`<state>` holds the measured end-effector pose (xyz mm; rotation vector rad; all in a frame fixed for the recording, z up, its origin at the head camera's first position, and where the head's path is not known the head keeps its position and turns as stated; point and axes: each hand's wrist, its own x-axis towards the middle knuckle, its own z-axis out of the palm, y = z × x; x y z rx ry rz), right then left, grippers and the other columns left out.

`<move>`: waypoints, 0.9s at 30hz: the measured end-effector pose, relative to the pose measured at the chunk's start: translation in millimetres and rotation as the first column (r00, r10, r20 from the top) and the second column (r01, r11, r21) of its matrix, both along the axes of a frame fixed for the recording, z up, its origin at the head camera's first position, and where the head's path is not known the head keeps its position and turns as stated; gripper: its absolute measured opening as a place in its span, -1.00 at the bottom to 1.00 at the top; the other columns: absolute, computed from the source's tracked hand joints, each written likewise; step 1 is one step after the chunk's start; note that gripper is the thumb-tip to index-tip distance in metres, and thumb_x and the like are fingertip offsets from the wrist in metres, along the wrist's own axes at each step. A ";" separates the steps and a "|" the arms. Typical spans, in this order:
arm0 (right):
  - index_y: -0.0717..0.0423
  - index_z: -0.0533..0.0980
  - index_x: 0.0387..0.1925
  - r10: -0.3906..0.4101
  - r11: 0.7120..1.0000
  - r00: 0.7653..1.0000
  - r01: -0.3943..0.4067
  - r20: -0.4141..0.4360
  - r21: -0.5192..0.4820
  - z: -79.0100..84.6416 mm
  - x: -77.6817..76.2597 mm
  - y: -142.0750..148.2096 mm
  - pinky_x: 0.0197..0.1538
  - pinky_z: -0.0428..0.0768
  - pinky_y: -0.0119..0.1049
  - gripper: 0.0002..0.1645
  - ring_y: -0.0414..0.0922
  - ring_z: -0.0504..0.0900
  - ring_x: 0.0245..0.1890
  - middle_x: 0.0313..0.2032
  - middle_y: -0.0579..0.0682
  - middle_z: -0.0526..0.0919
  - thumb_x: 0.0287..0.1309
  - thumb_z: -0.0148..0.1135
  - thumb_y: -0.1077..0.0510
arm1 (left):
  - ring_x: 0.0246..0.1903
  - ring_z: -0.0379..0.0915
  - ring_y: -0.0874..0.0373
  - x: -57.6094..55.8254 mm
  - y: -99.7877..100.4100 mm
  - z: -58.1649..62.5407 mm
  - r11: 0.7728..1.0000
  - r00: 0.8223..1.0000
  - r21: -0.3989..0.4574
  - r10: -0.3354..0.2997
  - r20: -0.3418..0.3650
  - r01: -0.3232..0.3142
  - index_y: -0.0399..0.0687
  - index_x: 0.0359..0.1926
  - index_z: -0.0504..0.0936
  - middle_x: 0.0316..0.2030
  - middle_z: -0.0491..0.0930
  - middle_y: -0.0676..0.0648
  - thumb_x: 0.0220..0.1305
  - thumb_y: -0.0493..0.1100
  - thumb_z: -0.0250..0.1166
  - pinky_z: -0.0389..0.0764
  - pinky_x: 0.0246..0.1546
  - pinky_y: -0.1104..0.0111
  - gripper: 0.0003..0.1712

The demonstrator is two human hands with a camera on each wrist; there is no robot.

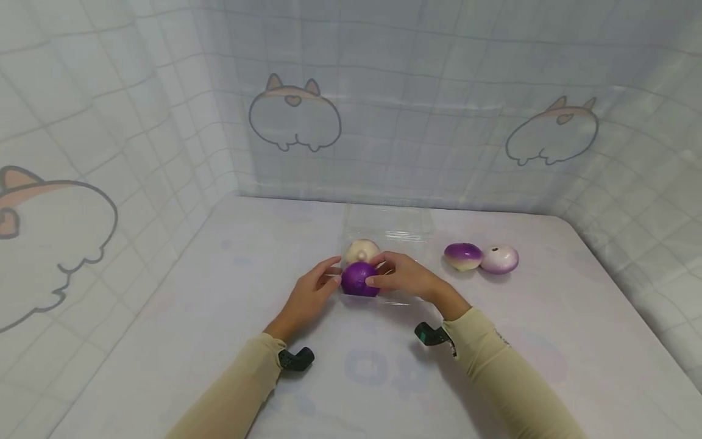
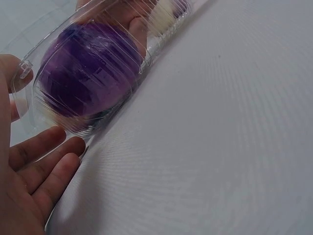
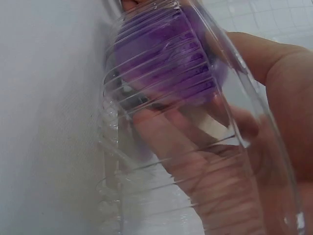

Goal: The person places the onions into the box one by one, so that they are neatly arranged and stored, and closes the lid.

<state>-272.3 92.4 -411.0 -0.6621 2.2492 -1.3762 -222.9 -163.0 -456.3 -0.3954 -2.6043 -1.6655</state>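
Note:
In the head view a purple onion [image 1: 358, 279] sits in the front left part of a clear plastic box [image 1: 399, 299]. My right hand [image 1: 407, 275] reaches into the box and holds this onion, thumb on its near side and fingers behind; the right wrist view shows the fingers [image 3: 168, 132] through the ribbed wall. A white onion [image 1: 363, 249] lies just behind the purple one. My left hand [image 1: 311, 299] is at the box's left end, its fingertips [image 2: 73, 147] extended beside the wall and its thumb near the rim.
The box's clear lid [image 1: 386, 221] lies folded back behind it. To the right, a purple-and-white onion [image 1: 463, 256] and a pale pinkish onion [image 1: 499, 259] rest side by side on the white tabletop [image 1: 263, 244]. Sheeting with drawn animals [image 1: 295, 119] encloses the back and sides.

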 end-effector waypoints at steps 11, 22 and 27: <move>0.15 0.46 0.17 0.004 1.000 1.000 -0.004 0.007 -0.021 -3.3 -1.1 -1.0 -0.04 0.67 -0.14 -0.41 -0.02 0.69 -0.18 -0.07 0.14 0.64 0.21 0.41 -0.04 | 0.12 0.53 0.06 2.6 -0.6 2.3 1.000 1.000 0.004 0.006 -0.006 -0.006 0.12 0.45 0.36 0.15 0.57 -0.03 0.51 -0.05 0.15 0.49 0.19 0.12 -0.45; 0.16 0.47 0.20 0.006 1.000 0.999 -0.006 0.031 -0.017 6.2 -2.3 3.7 -0.04 0.67 -0.06 -0.40 0.09 0.70 -0.20 -0.04 0.15 0.64 0.25 0.38 -0.06 | 0.11 0.54 0.07 0.9 0.3 1.9 1.000 1.000 0.006 0.002 -0.012 -0.001 0.17 0.44 0.36 0.15 0.58 -0.02 0.51 -0.04 0.15 0.51 0.17 0.12 -0.46; 0.17 0.47 0.21 0.023 0.999 0.999 -0.022 0.037 -0.031 10.6 -3.6 9.1 -0.03 0.67 -0.02 -0.40 0.14 0.71 -0.17 0.01 0.16 0.65 0.28 0.34 -0.06 | 0.10 0.54 0.07 1.0 -0.3 0.9 1.000 1.000 -0.006 0.009 -0.017 -0.009 0.17 0.44 0.36 0.14 0.58 -0.03 0.51 -0.05 0.15 0.52 0.17 0.12 -0.46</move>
